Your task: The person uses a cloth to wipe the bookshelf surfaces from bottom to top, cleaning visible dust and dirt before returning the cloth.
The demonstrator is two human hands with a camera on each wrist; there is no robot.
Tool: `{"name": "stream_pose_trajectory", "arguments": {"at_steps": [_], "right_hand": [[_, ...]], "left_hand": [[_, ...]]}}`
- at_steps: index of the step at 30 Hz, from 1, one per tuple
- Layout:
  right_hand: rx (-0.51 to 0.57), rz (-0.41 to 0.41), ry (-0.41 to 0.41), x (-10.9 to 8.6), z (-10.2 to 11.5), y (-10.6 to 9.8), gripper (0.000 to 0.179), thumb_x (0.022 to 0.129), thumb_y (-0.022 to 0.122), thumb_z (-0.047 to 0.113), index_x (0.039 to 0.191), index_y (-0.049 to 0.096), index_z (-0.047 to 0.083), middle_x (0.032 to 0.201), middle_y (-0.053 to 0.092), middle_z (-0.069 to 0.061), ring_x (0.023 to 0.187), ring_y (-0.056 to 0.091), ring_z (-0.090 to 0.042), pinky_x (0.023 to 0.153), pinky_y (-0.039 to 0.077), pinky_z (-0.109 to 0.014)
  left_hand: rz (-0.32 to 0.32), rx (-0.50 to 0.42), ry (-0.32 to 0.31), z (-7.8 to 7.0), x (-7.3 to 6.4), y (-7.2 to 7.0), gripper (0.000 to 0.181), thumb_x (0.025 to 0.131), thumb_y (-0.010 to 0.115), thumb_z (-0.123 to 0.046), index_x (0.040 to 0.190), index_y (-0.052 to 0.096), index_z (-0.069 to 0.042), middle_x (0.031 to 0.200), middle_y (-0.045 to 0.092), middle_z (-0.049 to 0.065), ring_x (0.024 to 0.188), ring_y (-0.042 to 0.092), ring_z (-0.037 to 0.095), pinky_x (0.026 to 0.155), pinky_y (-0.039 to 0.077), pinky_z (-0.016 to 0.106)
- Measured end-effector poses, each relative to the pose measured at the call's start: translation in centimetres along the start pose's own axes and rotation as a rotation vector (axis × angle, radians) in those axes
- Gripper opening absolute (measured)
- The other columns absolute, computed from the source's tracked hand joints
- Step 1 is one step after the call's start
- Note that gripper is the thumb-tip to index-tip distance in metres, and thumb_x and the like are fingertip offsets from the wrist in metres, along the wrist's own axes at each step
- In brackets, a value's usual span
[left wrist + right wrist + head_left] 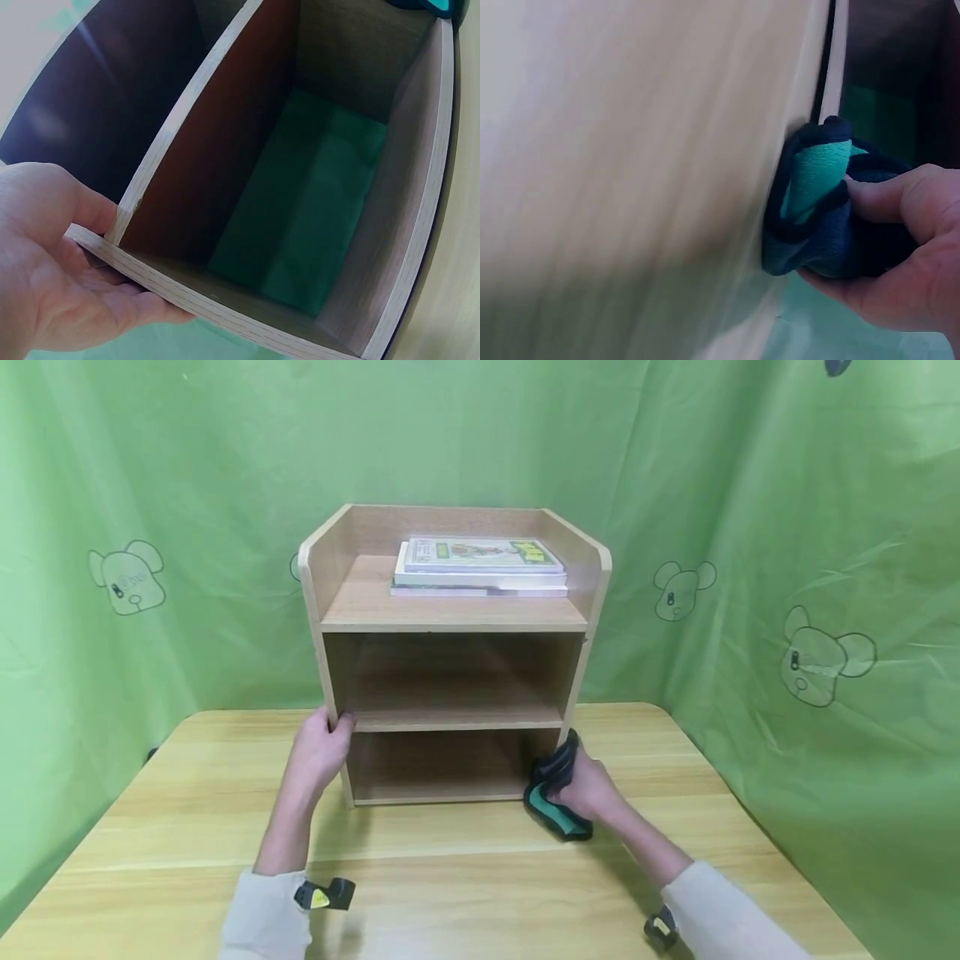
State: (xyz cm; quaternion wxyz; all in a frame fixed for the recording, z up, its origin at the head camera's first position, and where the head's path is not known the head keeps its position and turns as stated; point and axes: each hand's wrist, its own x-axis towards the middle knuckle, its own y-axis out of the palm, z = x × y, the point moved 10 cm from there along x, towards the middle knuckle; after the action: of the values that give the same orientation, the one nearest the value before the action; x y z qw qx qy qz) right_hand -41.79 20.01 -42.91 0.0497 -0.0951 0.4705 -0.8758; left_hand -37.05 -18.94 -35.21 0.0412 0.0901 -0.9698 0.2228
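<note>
A light wooden shelf unit (456,725) stands upright on the table, with two open compartments below its top tray. My left hand (321,750) grips the unit's left side panel near the middle shelf, thumb inside and fingers outside, as the left wrist view also shows. In my right hand (588,787) is a folded cleaning cloth (553,810), green with a dark border, pinched between thumb and fingers. The cloth (819,180) lies against the lower right front edge of the unit. Part of the right fingers is hidden behind the cloth and panel.
Several books (480,568) lie stacked on the unit's top. The wooden table (450,893) extends around the unit. A green curtain (465,435) with mouse drawings hangs behind and at both sides.
</note>
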Motion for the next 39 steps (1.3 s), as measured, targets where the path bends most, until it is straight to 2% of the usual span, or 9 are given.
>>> {"name": "stream_pose_trajectory", "arguments": {"at_steps": [6, 12, 17, 21, 26, 32, 35, 39], "right_hand": [[-0.087, 0.013, -0.033, -0.2, 0.2, 0.3, 0.065, 0.068, 0.076, -0.001, 0.125, 0.044, -0.009, 0.094, 0.068, -0.022, 0.081, 0.064, -0.03, 0.068, 0.056, -0.04], [-0.087, -0.047, -0.03, -0.6, 0.0, -0.1, 0.054, 0.07, 0.072, -0.001, 0.118, 0.048, -0.007, 0.088, 0.068, -0.019, 0.075, 0.063, -0.029, 0.063, 0.054, -0.038], [-0.032, -0.128, -0.023, -0.8, -0.4, -0.7, 0.05, 0.074, 0.078, 0.005, 0.116, 0.053, -0.001, 0.095, 0.071, -0.019, 0.081, 0.065, -0.032, 0.07, 0.056, -0.045], [-0.001, -0.174, -0.05, -1.0, 0.3, -2.1, 0.05, 0.077, 0.083, 0.013, 0.117, 0.056, 0.002, 0.101, 0.072, -0.018, 0.09, 0.068, -0.037, 0.079, 0.057, -0.052], [0.072, -0.235, -0.073, -1.1, 2.3, -5.7, 0.044, 0.084, 0.08, 0.014, 0.121, 0.059, 0.003, 0.11, 0.072, -0.021, 0.102, 0.068, -0.042, 0.09, 0.054, -0.057], [0.176, -0.319, -0.092, -1.1, 5.5, -11.6, 0.034, 0.087, 0.076, 0.011, 0.118, 0.063, 0.003, 0.112, 0.07, -0.023, 0.105, 0.065, -0.043, 0.093, 0.051, -0.059], [0.243, -0.392, -0.123, -1.0, 7.5, -15.0, 0.035, 0.088, 0.076, 0.01, 0.119, 0.063, 0.001, 0.115, 0.07, -0.023, 0.107, 0.065, -0.043, 0.094, 0.052, -0.059], [0.304, -0.53, -0.171, -1.0, 10.6, -19.7, 0.042, 0.086, 0.079, 0.012, 0.123, 0.064, 0.001, 0.118, 0.07, -0.021, 0.111, 0.065, -0.039, 0.098, 0.051, -0.057]], "left_hand": [[0.002, -0.002, 0.0, 0.1, 0.2, 0.0, 0.026, 0.106, 0.043, -0.025, 0.111, 0.056, -0.002, 0.075, 0.041, 0.003, 0.064, 0.039, 0.017, 0.055, 0.038, 0.03], [0.002, -0.003, -0.009, 0.2, 0.1, 0.0, 0.029, 0.106, 0.043, -0.024, 0.118, 0.056, -0.002, 0.076, 0.04, 0.004, 0.066, 0.039, 0.018, 0.057, 0.038, 0.031], [-0.004, -0.005, -0.013, 0.1, 0.2, 0.0, 0.03, 0.106, 0.043, -0.025, 0.118, 0.056, -0.001, 0.076, 0.041, 0.004, 0.067, 0.04, 0.019, 0.058, 0.039, 0.032], [-0.004, 0.005, -0.014, 0.1, 0.2, 0.0, 0.03, 0.106, 0.043, -0.026, 0.118, 0.056, -0.002, 0.077, 0.041, 0.005, 0.07, 0.042, 0.02, 0.061, 0.041, 0.033], [-0.003, 0.001, -0.026, 0.2, 0.1, 0.1, 0.029, 0.106, 0.043, -0.026, 0.115, 0.056, -0.002, 0.077, 0.042, 0.004, 0.069, 0.042, 0.019, 0.06, 0.041, 0.032], [-0.005, 0.002, -0.017, 0.2, 0.1, 0.2, 0.029, 0.106, 0.043, -0.025, 0.117, 0.056, -0.001, 0.077, 0.042, 0.005, 0.069, 0.042, 0.02, 0.061, 0.041, 0.033], [-0.009, 0.003, -0.016, 0.2, 0.1, 0.2, 0.03, 0.106, 0.043, -0.025, 0.119, 0.056, -0.001, 0.078, 0.043, 0.005, 0.07, 0.042, 0.02, 0.061, 0.042, 0.033], [-0.016, 0.015, -0.009, 0.1, 0.0, 0.1, 0.029, 0.106, 0.043, -0.025, 0.116, 0.057, -0.001, 0.078, 0.043, 0.005, 0.07, 0.043, 0.02, 0.062, 0.042, 0.033]]}}
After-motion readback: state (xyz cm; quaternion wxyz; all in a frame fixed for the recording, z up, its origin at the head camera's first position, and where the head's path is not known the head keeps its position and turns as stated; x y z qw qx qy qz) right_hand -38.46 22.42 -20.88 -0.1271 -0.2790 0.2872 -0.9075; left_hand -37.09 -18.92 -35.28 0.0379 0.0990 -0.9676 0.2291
